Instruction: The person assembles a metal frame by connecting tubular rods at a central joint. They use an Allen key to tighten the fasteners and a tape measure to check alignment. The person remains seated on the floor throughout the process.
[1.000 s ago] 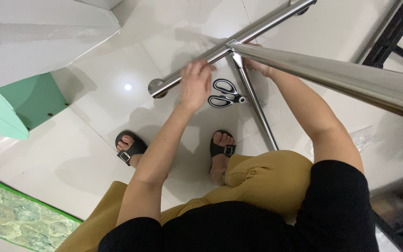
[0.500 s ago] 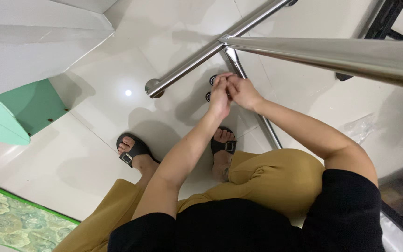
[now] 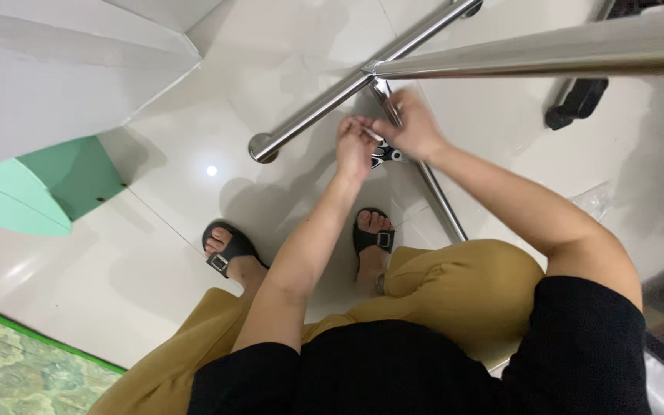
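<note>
So both your left hand point(image 3: 355, 146) and right hand point(image 3: 413, 131) pinch something small I cannot make out, just above the scissors point(image 3: 386, 154) lying unused beside the steel tube joint point(image 3: 370, 77).

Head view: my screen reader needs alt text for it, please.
Seen from above, a person's left hand and right hand meet beside a steel tube frame on a white tiled floor, above black-handled scissors. Black sandals and mustard trousers show below.

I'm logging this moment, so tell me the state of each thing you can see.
Left hand: raised, fingertips meeting the right hand's.
Right hand: pinching something small, too small to tell.
Scissors: on the floor, mostly hidden.
Steel frame: lying on the tiles.
Sandals: worn.
</note>
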